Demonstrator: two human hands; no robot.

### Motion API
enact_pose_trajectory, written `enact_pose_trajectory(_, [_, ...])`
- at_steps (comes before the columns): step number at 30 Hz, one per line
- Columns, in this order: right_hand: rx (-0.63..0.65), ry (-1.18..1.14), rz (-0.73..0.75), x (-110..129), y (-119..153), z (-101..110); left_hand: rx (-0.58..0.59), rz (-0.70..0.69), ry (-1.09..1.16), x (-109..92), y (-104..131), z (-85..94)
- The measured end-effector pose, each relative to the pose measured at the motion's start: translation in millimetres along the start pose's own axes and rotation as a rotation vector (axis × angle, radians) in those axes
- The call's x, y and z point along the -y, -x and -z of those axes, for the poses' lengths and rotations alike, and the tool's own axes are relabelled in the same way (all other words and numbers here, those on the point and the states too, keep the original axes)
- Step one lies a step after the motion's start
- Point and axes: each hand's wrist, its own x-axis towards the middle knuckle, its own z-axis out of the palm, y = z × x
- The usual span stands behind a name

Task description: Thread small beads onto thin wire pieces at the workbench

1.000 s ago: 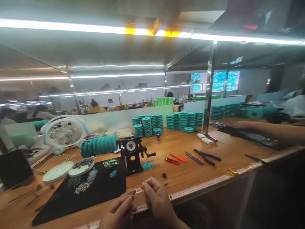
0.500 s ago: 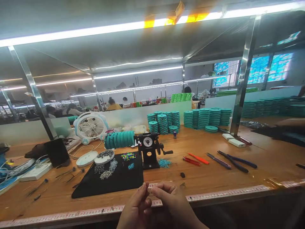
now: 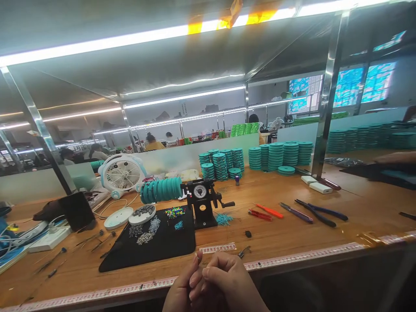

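Close together at the table's front edge, my left hand [image 3: 187, 281] and my right hand [image 3: 231, 279] both have thumb and fingers pinched. Whatever lies between the fingertips is too small to make out. Just beyond the fingers is a short piece of printed measuring tape [image 3: 218, 248]. A small dark metal piece [image 3: 244, 251] lies off the right knuckles. Past them stands a black hand-cranked winder [image 3: 204, 208] with a dial, bearing a row of teal spools [image 3: 162, 190]. To its left, a black mat [image 3: 159, 247] holds colourful beads [image 3: 174, 212] and small metal parts [image 3: 145, 238].
Right of the winder lie red-handled tools [image 3: 266, 211], a purple-handled tool [image 3: 296, 212] and dark blue pliers [image 3: 320, 213]. Stacks of teal spools [image 3: 276, 156] stand behind. A white fan [image 3: 124, 175] and a power strip [image 3: 50, 238] are left. Measuring tape [image 3: 302, 255] runs along the front edge.
My right hand has drawn closer to the left, and its fingers are more curled. The short tape piece and the metal piece beyond the hands are now more exposed. The view has shifted slightly.
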Motion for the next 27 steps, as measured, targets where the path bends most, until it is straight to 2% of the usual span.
enact_pose_trajectory(6, [-0.009,-0.052,-0.017,-2.8,-1.0,0.0,-0.055,-0.030,-0.029,0.3,-0.9,2.9])
enact_pose_trajectory(13, [-0.021,-0.029,-0.017,1.5,-1.5,-1.7,0.012,0.069,0.024,-0.9,0.2,1.5])
enact_pose_trajectory(27, [-0.001,-0.136,-0.023,-1.8,0.1,-2.4,0.042,0.095,0.047,3.7,5.6,-1.7])
